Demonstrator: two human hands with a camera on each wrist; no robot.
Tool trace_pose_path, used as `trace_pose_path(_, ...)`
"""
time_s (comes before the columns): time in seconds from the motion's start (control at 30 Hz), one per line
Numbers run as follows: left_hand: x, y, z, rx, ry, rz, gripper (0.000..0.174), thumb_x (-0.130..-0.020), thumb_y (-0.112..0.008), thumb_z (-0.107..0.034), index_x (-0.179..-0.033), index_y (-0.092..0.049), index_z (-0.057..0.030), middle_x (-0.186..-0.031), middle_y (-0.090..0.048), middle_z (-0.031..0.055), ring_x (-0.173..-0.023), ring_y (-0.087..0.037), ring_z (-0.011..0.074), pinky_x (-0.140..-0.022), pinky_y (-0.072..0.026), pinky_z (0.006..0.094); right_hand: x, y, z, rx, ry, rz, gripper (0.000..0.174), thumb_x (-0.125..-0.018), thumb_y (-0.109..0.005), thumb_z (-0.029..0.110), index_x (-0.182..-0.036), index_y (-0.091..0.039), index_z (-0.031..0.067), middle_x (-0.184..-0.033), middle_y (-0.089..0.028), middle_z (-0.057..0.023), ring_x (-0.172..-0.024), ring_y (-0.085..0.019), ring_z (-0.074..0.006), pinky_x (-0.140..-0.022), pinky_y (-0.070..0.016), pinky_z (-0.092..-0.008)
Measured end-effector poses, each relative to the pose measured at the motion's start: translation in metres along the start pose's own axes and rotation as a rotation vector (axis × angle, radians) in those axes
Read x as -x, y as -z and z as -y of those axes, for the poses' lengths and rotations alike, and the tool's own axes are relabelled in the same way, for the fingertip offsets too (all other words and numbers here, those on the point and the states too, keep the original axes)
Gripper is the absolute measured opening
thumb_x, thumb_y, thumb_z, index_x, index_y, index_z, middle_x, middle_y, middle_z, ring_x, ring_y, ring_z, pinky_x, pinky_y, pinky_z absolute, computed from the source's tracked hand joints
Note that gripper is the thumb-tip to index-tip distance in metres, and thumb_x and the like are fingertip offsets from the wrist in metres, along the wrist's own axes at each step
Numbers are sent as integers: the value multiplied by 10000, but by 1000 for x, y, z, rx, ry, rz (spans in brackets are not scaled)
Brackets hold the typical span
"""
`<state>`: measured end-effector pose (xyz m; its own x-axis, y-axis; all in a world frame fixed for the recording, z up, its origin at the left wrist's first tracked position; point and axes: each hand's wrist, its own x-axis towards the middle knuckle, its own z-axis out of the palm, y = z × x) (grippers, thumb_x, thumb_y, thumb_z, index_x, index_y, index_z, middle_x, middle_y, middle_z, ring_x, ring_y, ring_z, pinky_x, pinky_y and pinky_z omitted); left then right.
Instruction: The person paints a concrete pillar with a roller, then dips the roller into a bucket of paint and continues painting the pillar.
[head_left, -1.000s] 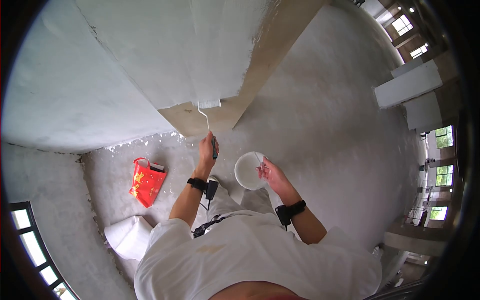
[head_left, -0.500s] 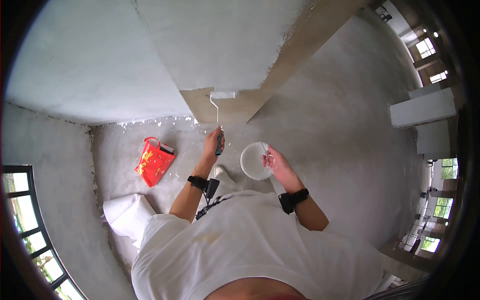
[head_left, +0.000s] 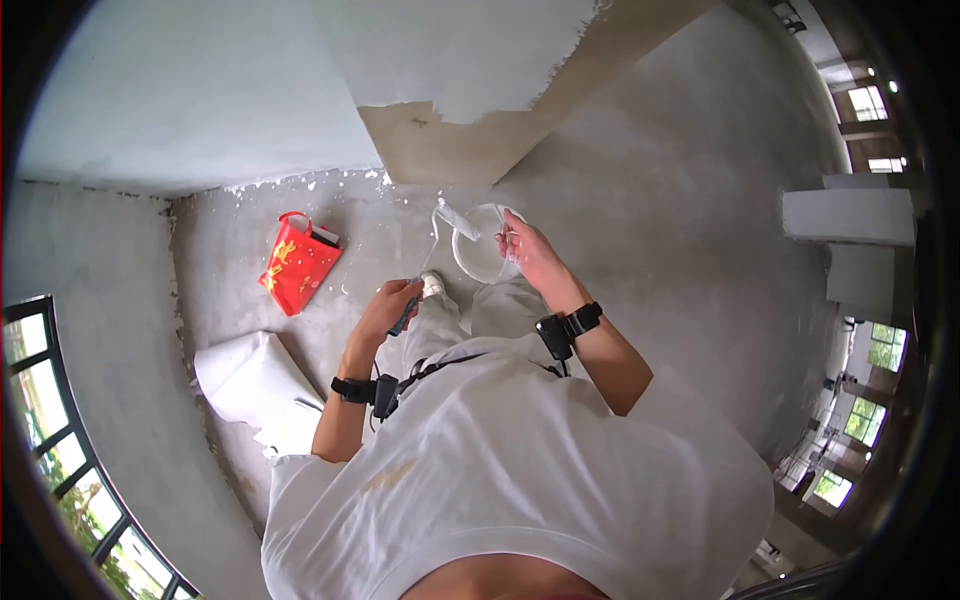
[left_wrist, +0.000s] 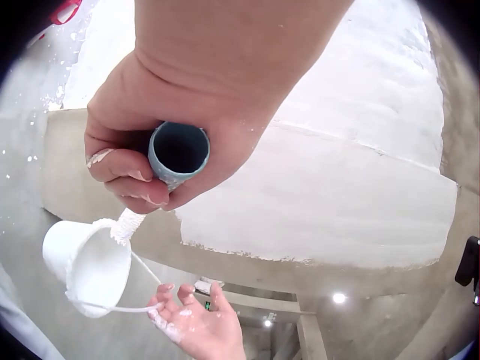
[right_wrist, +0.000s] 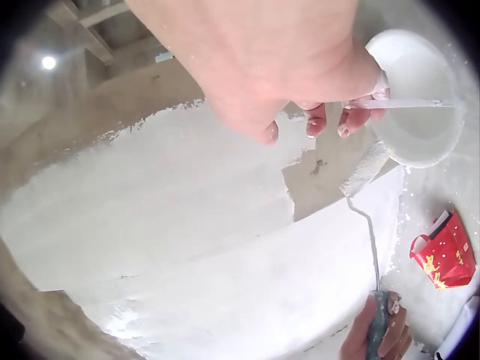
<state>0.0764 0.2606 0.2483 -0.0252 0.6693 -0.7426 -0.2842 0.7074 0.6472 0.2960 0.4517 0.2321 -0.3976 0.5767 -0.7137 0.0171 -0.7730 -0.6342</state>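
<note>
My left hand (head_left: 393, 308) grips the blue-green handle (left_wrist: 178, 150) of a paint roller. The roller's paint-coated white sleeve (head_left: 459, 219) is over the near-left rim of a white bucket (head_left: 484, 262), overlapping its mouth in this view. My right hand (head_left: 530, 255) holds the bucket by its thin bail (right_wrist: 409, 103), which hooks over curled fingers; the thumb stands apart from it. White paint smears the right fingers (left_wrist: 171, 328). Off the floor, the bucket hangs tilted, its mouth facing me. Beyond stands a wall corner with white paint (head_left: 450, 50) above a bare tan strip (head_left: 440, 150).
A red bag (head_left: 300, 265) lies on the concrete floor (head_left: 650, 250) at the left, near white paint specks. Behind it is a crumpled white sheet (head_left: 255, 378). A window (head_left: 70, 430) is in the left wall. Pale blocks (head_left: 850, 217) stand far right.
The roller has come off the wall strip, down and back to the bucket's rim. My left hand has drawn back toward my body. The right hand still holds the bucket; the view has shifted.
</note>
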Motion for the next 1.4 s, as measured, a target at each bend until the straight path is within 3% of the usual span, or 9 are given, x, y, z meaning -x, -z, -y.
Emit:
trace_pose_path(0.23, -9, -27, 14, -281, 67, -85, 414, -946, -554, -327, -706, -591, 9, -549, -536, 37, -424, -506, 135, -419, -411, 305, -23, -6, -23, 55, -80, 71, 325, -946, -613, 421, -792, -558, 139, -734, -548, 14, -668, -496, -94, -655, -396, -240)
trace_pose_path(0.3, -39, -26, 16, -408, 86, -119, 430, -939, -555, -315, -691, -595, 34, -532, -554, 68, -413, -538, 172, -426, -428, 338, -48, -6, -23, 102, -107, 156, 298, -947, -620, 413, -917, -587, 118, -817, -568, 8, -789, -559, -108, -716, -446, -261)
trace_pose_path(0.6, -138, 14, 95, -171, 197, -67, 395, -938, -571, -314, -760, -628, 34, -573, -563, 65, -455, -553, 159, -418, -425, 321, -123, 1, -99, 29, -151, 83, 307, -976, -572, 419, -943, -572, 114, -821, -560, 10, -780, -569, -124, -724, -436, -268)
trace_pose_path(0.67, -180, 34, 113, -148, 207, -58, 394, -934, -586, -339, -783, -644, 20, -581, -563, 56, -461, -545, 140, -413, -421, 299, -158, -4, -111, 8, -142, 87, 309, -982, -563, 420, -943, -565, 113, -824, -559, 8, -779, -571, -125, -730, -436, -265)
trace_pose_path(0.73, -220, 53, 139, -353, 1, 86, 390, -934, -574, -317, -785, -648, 35, -572, -557, 64, -450, -542, 149, -416, -428, 307, -183, -3, -132, 39, -53, 62, 347, -977, -561, 435, -780, -519, 152, -739, -505, 25, -723, -510, -100, -685, -395, -257)
trace_pose_path(0.77, -241, 61, 134, -305, 168, 63, 395, -936, -550, -300, -783, -653, 50, -574, -566, 78, -444, -552, 164, -418, -432, 318, -200, -1, -143, 47, -41, 67, 350, -980, -556, 439, -784, -525, 150, -741, -519, 23, -722, -507, -100, -686, -391, -256)
trace_pose_path(1.0, -376, 101, 157, -703, 107, 185, 464, -900, -557, -328, -678, -641, 71, -584, -623, 122, -488, -608, 218, -505, -477, 368, -332, 30, -235, 37, -26, 64, 369, -973, -554, 472, -805, -548, 144, -794, -590, -6, -734, -513, -102, -710, -408, -265)
trace_pose_path(1.13, -438, 106, 203, -685, 70, 1, 320, -856, -631, -164, -981, -479, 89, -636, -633, 156, -494, -639, 250, -442, -499, 362, -392, 53, -275, -58, -17, 64, 348, -969, -562, 470, -865, -576, 139, -836, -595, -5, -797, -566, -117, -739, -445, -273)
trace_pose_path(1.4, -521, 114, 255, -811, -14, 17, 291, -875, -553, -62, -1078, -380, 54, -658, -619, 161, -484, -645, 256, -428, -520, 372, -482, 81, -326, -92, -17, 129, 344, -943, -605, 468, -930, -579, 126, -844, -600, -3, -841, -604, -138, -745, -473, -264)
